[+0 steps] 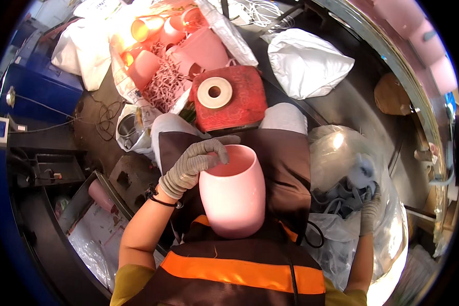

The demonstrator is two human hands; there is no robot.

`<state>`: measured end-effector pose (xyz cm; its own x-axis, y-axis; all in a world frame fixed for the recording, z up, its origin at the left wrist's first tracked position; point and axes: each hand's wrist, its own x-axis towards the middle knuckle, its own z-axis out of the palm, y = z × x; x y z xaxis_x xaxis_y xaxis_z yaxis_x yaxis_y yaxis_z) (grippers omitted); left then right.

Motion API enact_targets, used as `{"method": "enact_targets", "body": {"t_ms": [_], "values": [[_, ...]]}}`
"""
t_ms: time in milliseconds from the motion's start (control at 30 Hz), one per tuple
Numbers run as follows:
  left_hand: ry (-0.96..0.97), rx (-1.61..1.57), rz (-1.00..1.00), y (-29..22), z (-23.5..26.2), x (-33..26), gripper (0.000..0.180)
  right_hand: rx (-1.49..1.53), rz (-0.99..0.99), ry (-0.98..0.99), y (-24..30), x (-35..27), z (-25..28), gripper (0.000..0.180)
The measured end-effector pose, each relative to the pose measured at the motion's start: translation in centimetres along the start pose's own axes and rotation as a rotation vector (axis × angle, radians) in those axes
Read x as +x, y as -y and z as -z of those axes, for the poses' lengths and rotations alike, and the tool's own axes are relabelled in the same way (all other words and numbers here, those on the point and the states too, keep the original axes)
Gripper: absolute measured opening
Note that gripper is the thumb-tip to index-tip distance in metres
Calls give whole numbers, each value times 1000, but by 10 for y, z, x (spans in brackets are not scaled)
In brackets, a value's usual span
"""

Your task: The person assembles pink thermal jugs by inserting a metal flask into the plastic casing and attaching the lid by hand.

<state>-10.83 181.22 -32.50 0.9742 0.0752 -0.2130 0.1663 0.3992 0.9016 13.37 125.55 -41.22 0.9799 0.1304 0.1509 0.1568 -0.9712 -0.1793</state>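
A glossy pink plastic pot [233,204] stands upright in my lap on the brown apron, its round mouth facing up. My left hand [196,163], in a grey knit glove, is closed over the pot's left rim with the fingers curled into the mouth. My right hand [371,211], gloved alike, is down in a large clear plastic bag [336,140] to my right. It touches grey plastic pieces [347,194] inside the bag. Its fingertips are partly hidden among them, so I cannot tell how far they are closed.
Ahead of my knees sits a red block [245,104] bearing a cream ring [206,94]. Beyond it, an open sack holds pink pots [201,48] and pink shreds [163,84]. A white sack [308,64] lies far right; an open drawer [99,224] is at left.
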Motion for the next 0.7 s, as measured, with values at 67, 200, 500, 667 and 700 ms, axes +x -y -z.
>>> {"method": "enact_targets", "body": {"t_ms": [67,200,500,667,700], "values": [[63,-181,-88,4,5,-1,18,529,-128,45,52,6,38,40],[27,-128,-115,-7,-2,-5,22,962,-78,62,153,3,90,37],[-269,990,-115,-56,-59,-31,36,1099,-183,306,274,-11,110,40],[-109,-96,2,12,1,8,31,1330,-90,555,317,-3,107,58],[-58,-182,28,23,5,10,34,1322,-23,669,327,1,107,61]]}}
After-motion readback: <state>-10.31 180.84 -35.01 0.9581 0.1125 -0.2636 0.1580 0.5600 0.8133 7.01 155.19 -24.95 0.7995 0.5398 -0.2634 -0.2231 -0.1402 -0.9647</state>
